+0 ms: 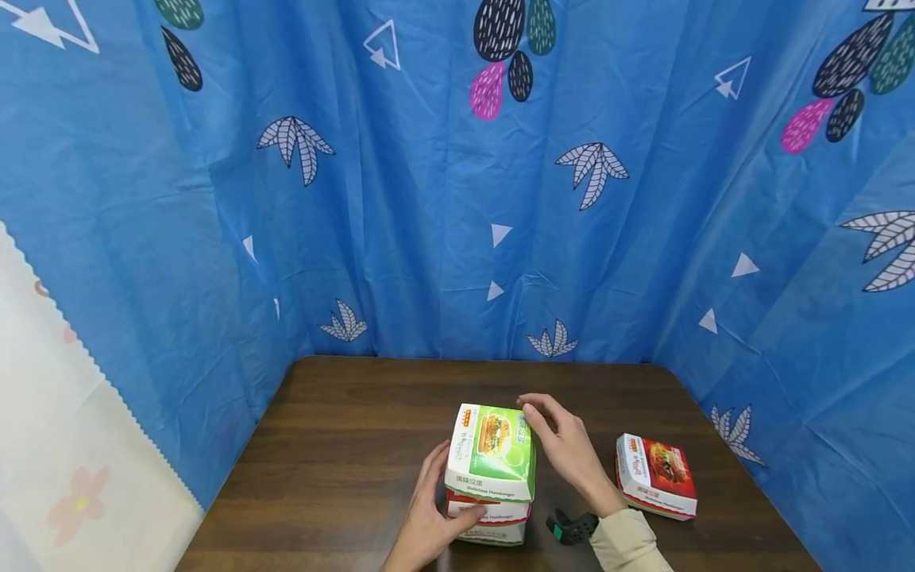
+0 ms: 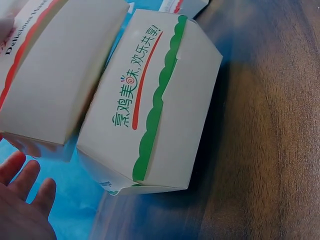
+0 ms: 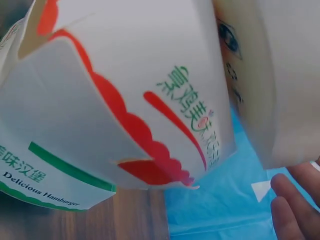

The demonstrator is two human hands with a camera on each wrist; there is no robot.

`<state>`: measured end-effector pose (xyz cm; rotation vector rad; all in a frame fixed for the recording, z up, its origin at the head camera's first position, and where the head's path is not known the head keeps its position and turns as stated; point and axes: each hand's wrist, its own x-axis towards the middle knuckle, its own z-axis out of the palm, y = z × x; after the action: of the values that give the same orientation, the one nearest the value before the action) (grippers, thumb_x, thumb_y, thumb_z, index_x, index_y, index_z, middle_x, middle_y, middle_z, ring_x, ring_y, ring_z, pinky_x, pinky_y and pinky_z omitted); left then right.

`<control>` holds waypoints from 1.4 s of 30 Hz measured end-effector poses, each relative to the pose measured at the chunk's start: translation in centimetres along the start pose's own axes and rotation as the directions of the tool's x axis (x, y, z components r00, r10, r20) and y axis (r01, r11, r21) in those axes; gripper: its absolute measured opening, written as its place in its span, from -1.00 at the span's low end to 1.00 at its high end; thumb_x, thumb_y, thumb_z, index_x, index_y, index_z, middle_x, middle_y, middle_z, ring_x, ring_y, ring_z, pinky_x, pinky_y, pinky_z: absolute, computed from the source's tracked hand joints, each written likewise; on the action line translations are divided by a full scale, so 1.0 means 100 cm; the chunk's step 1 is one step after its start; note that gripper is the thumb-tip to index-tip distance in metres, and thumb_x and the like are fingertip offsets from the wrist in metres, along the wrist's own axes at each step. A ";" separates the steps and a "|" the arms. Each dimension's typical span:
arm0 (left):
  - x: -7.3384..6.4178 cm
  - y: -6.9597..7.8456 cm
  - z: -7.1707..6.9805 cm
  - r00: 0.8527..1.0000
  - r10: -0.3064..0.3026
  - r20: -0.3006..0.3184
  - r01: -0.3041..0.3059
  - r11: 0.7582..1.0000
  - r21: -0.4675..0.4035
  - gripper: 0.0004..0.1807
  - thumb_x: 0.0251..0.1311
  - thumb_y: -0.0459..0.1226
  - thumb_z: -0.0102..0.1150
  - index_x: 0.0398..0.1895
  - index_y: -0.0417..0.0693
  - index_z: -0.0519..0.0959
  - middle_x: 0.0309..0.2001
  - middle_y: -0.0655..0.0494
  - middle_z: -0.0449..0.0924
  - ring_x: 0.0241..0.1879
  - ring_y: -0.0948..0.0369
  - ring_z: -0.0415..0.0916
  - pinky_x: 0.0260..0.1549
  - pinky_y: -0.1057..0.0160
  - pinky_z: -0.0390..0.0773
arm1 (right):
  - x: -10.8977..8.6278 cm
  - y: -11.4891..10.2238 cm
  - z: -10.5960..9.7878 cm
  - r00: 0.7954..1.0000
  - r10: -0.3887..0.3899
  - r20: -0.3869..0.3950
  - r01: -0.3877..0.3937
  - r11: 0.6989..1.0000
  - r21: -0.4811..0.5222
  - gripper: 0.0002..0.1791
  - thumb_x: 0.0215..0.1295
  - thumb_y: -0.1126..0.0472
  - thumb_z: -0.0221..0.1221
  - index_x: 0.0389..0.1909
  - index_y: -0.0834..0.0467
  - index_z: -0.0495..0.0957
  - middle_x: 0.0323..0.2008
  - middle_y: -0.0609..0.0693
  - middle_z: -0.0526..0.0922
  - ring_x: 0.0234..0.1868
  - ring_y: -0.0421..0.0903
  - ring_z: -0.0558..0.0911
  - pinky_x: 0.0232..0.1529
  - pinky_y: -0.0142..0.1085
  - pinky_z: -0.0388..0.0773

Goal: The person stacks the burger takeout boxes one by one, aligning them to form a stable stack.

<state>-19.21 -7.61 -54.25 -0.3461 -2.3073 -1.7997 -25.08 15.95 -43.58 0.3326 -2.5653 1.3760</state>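
A stack of burger boxes stands near the front of the table. On top sits a green burger box with a burger picture. Below it is a red-trimmed burger box, over a green-trimmed burger box resting on the table. My left hand grips the red-trimmed box, thumb across its front and fingers along the left side. At the top box's far right corner, my right hand touches the edge with its thumb; its fingers extend behind, loosely bent. Fingertips show beside that box in the right wrist view.
Another red burger box lies on the right of the wooden table. A dark band with a green patch is by the right sleeve. A blue patterned curtain hangs behind and at both sides.
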 end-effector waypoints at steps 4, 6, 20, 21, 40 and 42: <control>0.001 0.003 -0.001 1.000 0.012 -0.006 -0.012 1.000 -0.002 0.01 -0.06 0.00 0.66 0.49 0.42 0.29 0.54 0.23 0.20 0.44 0.17 0.25 0.36 -0.10 0.33 | -0.008 0.000 -0.004 0.999 -0.046 0.021 0.046 0.999 0.026 -0.55 0.57 -0.05 0.10 0.38 -0.03 0.46 0.31 -0.03 0.59 0.28 -0.01 0.59 0.26 0.06 0.56; 0.002 0.006 -0.002 1.000 0.009 -0.005 -0.009 1.000 0.000 0.04 -0.06 0.01 0.65 0.52 0.40 0.27 0.55 0.15 0.21 0.44 0.15 0.26 0.36 -0.14 0.34 | -0.014 0.001 -0.007 0.996 -0.080 0.039 0.078 0.996 0.045 -0.47 0.56 0.00 0.11 0.47 -0.04 0.35 0.40 0.04 0.49 0.35 0.09 0.52 0.29 0.18 0.51; 0.006 0.010 -0.004 0.998 0.063 0.004 -0.063 0.998 0.001 0.06 -0.01 -0.01 0.63 0.57 0.27 0.23 0.53 0.24 0.22 0.31 0.22 0.38 0.28 0.07 0.44 | -0.046 0.013 -0.005 0.967 -0.194 0.165 0.181 0.979 0.090 0.26 0.11 0.11 0.48 0.68 -0.21 -0.18 0.63 0.05 0.09 0.56 0.21 0.20 0.41 0.20 0.38; 0.005 0.010 -0.004 0.998 0.064 0.005 -0.064 0.998 0.002 0.05 0.00 -0.02 0.63 0.56 0.32 0.22 0.53 0.25 0.22 0.30 0.23 0.39 0.27 0.09 0.44 | -0.046 0.014 -0.004 0.967 -0.195 0.167 0.183 0.980 0.083 0.25 0.12 0.11 0.48 0.68 -0.20 -0.17 0.61 0.09 0.12 0.54 0.25 0.24 0.39 0.18 0.41; 0.003 0.007 -0.003 0.998 0.066 0.006 -0.066 0.998 0.018 0.11 0.04 0.01 0.60 0.60 0.30 0.11 0.38 0.25 0.40 0.20 0.27 0.45 0.16 0.21 0.51 | -0.044 0.019 -0.001 0.956 -0.171 0.239 0.149 0.983 0.109 0.06 0.25 0.09 0.37 0.66 -0.25 -0.04 0.60 -0.06 0.17 0.49 0.09 0.35 0.36 -0.15 0.48; 0.003 0.006 -0.003 0.997 0.081 0.003 -0.081 0.997 0.017 0.12 0.04 -0.01 0.61 0.61 0.28 0.10 0.40 0.21 0.40 0.21 0.26 0.45 0.17 0.21 0.51 | -0.045 0.020 -0.001 0.955 -0.175 0.240 0.153 0.982 0.109 0.06 0.25 0.08 0.36 0.66 -0.26 -0.05 0.61 -0.07 0.16 0.50 0.12 0.33 0.37 -0.15 0.47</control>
<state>-19.33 -7.70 -53.53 -0.4330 -2.2751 -1.7412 -21.43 17.57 -46.41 0.7619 -2.6003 1.4725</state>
